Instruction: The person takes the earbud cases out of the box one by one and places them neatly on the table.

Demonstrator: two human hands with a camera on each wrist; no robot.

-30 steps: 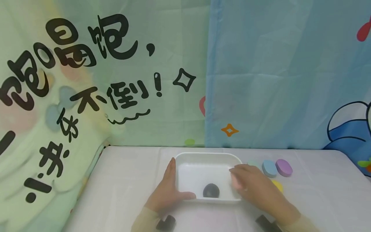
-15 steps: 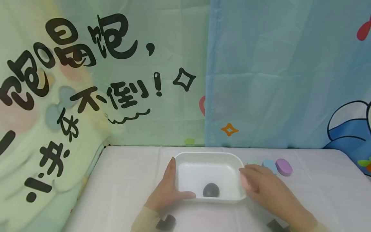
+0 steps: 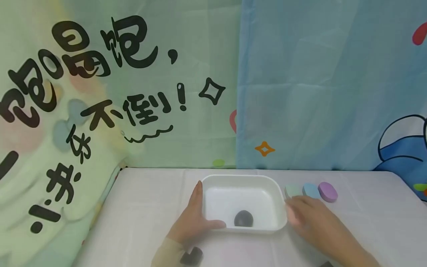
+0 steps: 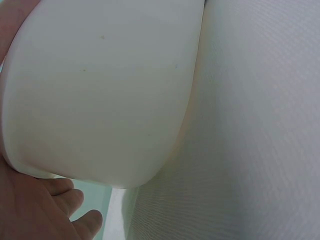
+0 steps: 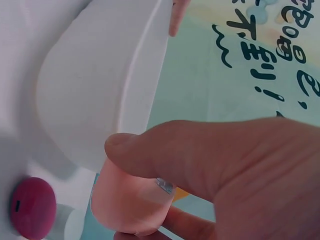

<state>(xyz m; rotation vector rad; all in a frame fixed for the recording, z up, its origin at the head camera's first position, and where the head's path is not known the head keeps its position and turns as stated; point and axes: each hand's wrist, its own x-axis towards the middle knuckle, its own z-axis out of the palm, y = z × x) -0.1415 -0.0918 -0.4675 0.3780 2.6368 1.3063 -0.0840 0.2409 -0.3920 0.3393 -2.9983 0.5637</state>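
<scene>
A white rectangular tray [image 3: 241, 202] lies on the table, its inside facing up. Inside it, by the near wall, is a dark grey round piece [image 3: 243, 218]. My left hand [image 3: 193, 218] grips the tray's left end, thumb over the near rim and fingers along the side. Just outside the right end, my right hand [image 3: 315, 222] pinches a rounded pink piece [image 5: 130, 202] with a small silvery part, partly covered by the thumb and fingers. In the right wrist view the thumb lies beside the tray's rim; I cannot tell whether the piece touches it.
Right of the tray, behind my right hand, are a pale green piece [image 3: 293, 190], a light blue piece [image 3: 311, 190] and a purple piece [image 3: 328, 191] on the white tabletop [image 3: 367, 207]. A printed curtain [image 3: 317, 92] hangs at the back.
My right hand has moved right with the pink piece, from over the tray's right end to outside it. It now hides the yellow piece seen a second ago. The left hand has stayed put.
</scene>
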